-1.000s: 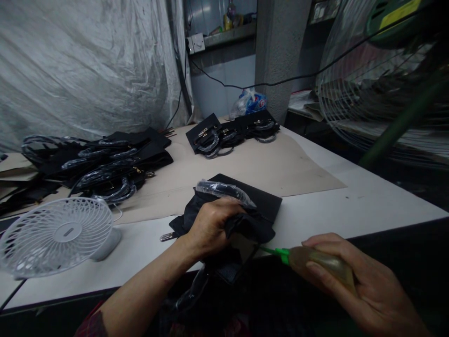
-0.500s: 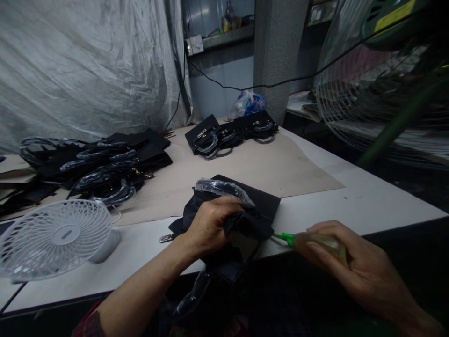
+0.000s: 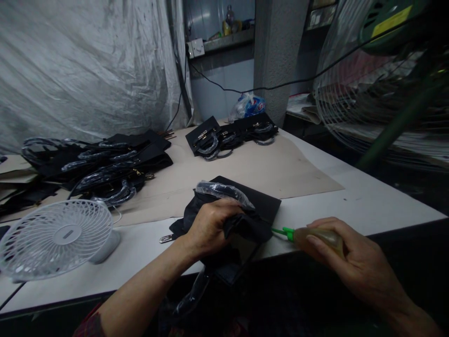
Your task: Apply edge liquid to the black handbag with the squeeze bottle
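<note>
At the table's front edge, my left hand [image 3: 213, 224] is closed on a black handbag [image 3: 259, 199], gripping its folded-back fabric. One plastic-wrapped handle [image 3: 224, 191] arches above my knuckles; another handle [image 3: 192, 295] hangs below the table edge. My right hand [image 3: 354, 262] is wrapped round a squeeze bottle [image 3: 319, 242] of amber liquid. The bottle lies tilted sideways, and its green nozzle [image 3: 283, 232] points left, with the tip at the bag's right edge. Whether the tip touches the fabric I cannot tell. The bag's inside is mostly dark.
A white fan [image 3: 63, 238] stands at the left. Behind it lies a pile of black handbags [image 3: 105, 164]. More black bags [image 3: 228, 135] lie at the back on brown paper [image 3: 298, 173]. A large caged fan [image 3: 379, 93] stands at the right.
The bottle and my right hand have shifted very slightly. My left hand keeps its grip on the bag, which is almost unmoved.
</note>
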`<state>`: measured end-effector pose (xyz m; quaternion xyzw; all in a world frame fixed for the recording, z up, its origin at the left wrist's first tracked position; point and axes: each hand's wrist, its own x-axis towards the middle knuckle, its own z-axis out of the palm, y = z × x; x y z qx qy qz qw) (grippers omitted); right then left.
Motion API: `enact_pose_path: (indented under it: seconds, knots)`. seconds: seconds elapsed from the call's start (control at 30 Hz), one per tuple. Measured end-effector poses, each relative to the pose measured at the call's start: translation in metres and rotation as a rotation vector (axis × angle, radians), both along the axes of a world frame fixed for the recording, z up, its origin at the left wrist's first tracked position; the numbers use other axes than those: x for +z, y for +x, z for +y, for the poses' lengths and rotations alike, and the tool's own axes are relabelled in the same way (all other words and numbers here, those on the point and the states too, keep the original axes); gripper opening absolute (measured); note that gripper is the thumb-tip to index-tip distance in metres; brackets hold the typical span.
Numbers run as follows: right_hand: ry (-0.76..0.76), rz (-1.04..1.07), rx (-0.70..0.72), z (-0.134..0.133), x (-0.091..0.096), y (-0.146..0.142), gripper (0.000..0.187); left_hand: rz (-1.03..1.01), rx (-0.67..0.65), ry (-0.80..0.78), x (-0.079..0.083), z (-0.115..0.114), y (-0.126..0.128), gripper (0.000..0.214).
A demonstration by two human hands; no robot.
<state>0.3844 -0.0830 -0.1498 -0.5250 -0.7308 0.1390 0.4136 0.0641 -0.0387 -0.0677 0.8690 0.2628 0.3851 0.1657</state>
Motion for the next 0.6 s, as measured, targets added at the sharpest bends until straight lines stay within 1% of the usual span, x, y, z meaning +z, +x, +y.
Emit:
enact_pose_path:
  seconds: [0.07, 0.2, 0.3, 0.5, 0.6]
  knots:
    - [0.001, 0.007, 0.0, -0.003, 0.004, 0.0, 0.023, -0.005, -0.004, -0.006, 0.0, 0.0, 0.0, 0.021]
    - [0.078, 0.029, -0.045, -0.012, 0.015, -0.006, 0.021, -0.012, -0.002, 0.001, -0.002, -0.001, 0.001, 0.023]
    - [0.095, 0.01, 0.019, -0.02, 0.02, -0.012, 0.019, -0.018, 0.01, 0.014, -0.004, -0.001, 0.001, 0.023]
    - [0.07, -0.04, 0.14, -0.032, 0.021, -0.017, 0.012, -0.026, 0.014, 0.032, -0.009, -0.004, 0.002, 0.019]
    - [0.103, -0.051, 0.118, -0.033, 0.023, -0.019, 0.012, -0.014, 0.025, 0.025, -0.009, -0.005, 0.001, 0.023]
